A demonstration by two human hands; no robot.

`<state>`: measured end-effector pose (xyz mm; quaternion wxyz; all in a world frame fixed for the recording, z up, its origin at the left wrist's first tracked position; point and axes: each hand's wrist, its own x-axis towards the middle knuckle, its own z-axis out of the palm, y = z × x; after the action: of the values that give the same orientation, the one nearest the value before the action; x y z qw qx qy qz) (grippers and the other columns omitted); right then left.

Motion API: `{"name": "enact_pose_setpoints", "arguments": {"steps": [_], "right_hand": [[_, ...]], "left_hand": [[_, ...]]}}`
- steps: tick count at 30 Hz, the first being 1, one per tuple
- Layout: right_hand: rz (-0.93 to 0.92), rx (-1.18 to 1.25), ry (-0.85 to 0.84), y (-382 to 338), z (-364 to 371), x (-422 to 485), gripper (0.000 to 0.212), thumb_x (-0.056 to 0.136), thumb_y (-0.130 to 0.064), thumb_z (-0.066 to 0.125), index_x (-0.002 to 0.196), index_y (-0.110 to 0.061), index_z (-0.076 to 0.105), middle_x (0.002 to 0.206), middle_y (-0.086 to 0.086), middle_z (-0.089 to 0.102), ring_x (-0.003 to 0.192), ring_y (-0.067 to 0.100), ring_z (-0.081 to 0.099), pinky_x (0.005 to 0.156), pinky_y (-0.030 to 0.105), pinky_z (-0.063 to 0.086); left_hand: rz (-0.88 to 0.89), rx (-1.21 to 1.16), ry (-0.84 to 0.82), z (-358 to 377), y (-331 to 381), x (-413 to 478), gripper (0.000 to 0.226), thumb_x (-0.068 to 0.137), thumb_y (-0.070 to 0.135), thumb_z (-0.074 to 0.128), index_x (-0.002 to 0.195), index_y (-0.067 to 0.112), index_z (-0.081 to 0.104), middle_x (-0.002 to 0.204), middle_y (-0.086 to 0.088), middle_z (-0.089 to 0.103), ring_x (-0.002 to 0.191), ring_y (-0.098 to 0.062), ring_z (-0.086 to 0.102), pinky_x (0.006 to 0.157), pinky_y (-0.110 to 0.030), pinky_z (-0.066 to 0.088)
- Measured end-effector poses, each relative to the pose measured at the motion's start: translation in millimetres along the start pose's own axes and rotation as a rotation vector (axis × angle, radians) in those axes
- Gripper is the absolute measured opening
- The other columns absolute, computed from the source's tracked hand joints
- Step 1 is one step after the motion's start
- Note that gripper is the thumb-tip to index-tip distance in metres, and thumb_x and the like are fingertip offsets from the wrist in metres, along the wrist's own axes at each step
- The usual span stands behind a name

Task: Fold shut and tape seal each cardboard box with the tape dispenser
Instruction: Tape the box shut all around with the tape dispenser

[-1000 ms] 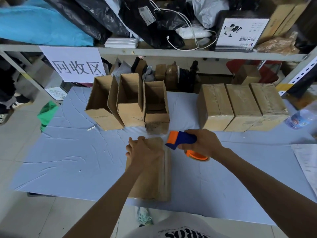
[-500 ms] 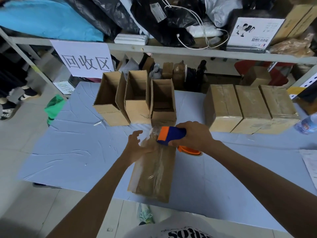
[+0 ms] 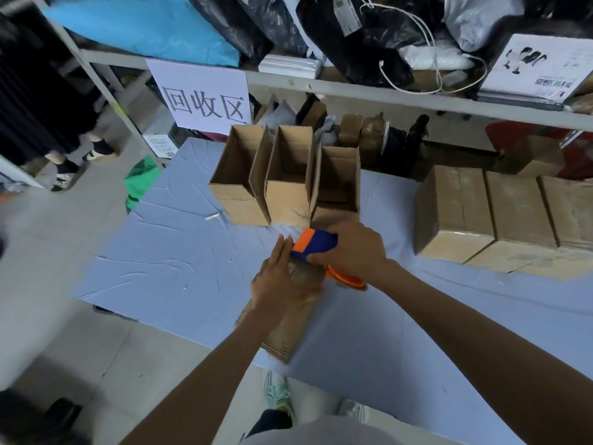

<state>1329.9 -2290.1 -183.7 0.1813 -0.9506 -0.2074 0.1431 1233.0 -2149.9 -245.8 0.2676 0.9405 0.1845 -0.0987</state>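
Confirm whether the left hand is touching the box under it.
Touching. The head view shows the left hand lying flat on the box, fingers straight, with no gap between palm and cardboard.

My left hand (image 3: 282,284) and right hand (image 3: 349,248) are bare, and so are both forearms (image 3: 205,370) up to the picture's edge. Lower down I wear a pale grey shirt (image 3: 337,433), a dark trouser leg (image 3: 272,422) and a mint-green sneaker (image 3: 277,393).

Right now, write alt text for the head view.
A person's right hand grips an orange-and-blue tape dispenser at the far end of a closed box on a blue table, while the left hand rests flat on the box. Three open boxes stand behind it; sealed boxes sit to the right.
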Motion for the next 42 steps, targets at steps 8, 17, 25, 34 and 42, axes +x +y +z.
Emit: {"name": "enact_pose_setpoints", "arguments": {"steps": [8, 17, 25, 34, 42], "right_hand": [[0.007, 0.142, -0.074, 30, -4, -20, 0.060, 0.075, -0.062, 0.066, 0.122, -0.027, 0.054, 0.112, -0.004, 0.064, 0.087, 0.010, 0.055, 0.072, 0.021, 0.042], [0.029, 0.099, -0.139, 82, -21, -51, 0.053, 0.069, -0.062, 0.070, 0.108, -0.027, 0.061, 0.099, -0.006, 0.067, 0.087, 0.012, 0.060, 0.075, 0.028, 0.052], [0.002, -0.035, -0.158, 97, -19, -54, 0.056, 0.070, -0.064, 0.068, 0.110, -0.026, 0.060, 0.101, -0.004, 0.066, 0.085, 0.012, 0.057, 0.071, 0.025, 0.045], [0.052, -0.193, -0.261, 42, -8, -23, 0.052, 0.070, -0.049, 0.073, 0.106, -0.016, 0.053, 0.091, 0.001, 0.059, 0.077, 0.014, 0.054, 0.069, 0.026, 0.042], [-0.029, -0.519, -0.270, 53, 9, -30, 0.031, 0.082, -0.029, 0.064, 0.110, -0.017, 0.058, 0.112, 0.005, 0.063, 0.102, 0.024, 0.062, 0.077, 0.029, 0.043]], "left_hand": [[-0.013, 0.113, 0.028, -5, 5, -7, 0.117, 0.060, 0.069, 0.068, 0.149, 0.038, -0.001, 0.156, 0.023, -0.003, 0.142, -0.012, 0.024, 0.096, -0.038, 0.043], [-0.043, 0.107, 0.072, -2, 7, -8, 0.113, 0.059, 0.064, 0.072, 0.147, 0.042, 0.005, 0.148, 0.011, 0.028, 0.128, -0.020, 0.042, 0.093, -0.042, 0.044], [-0.032, 0.169, 0.112, 3, 11, -12, 0.113, 0.060, 0.067, 0.071, 0.148, 0.039, 0.005, 0.141, 0.006, 0.034, 0.123, -0.025, 0.045, 0.091, -0.045, 0.046], [-0.046, 0.134, 0.147, 8, 13, -15, 0.113, 0.057, 0.069, 0.071, 0.148, 0.036, 0.012, 0.140, 0.007, 0.036, 0.122, -0.021, 0.045, 0.089, -0.039, 0.046], [-0.028, 0.053, 0.151, 2, 5, -16, 0.110, 0.057, 0.069, 0.066, 0.147, 0.039, 0.012, 0.140, 0.009, 0.035, 0.120, -0.024, 0.047, 0.093, -0.043, 0.043]]}}
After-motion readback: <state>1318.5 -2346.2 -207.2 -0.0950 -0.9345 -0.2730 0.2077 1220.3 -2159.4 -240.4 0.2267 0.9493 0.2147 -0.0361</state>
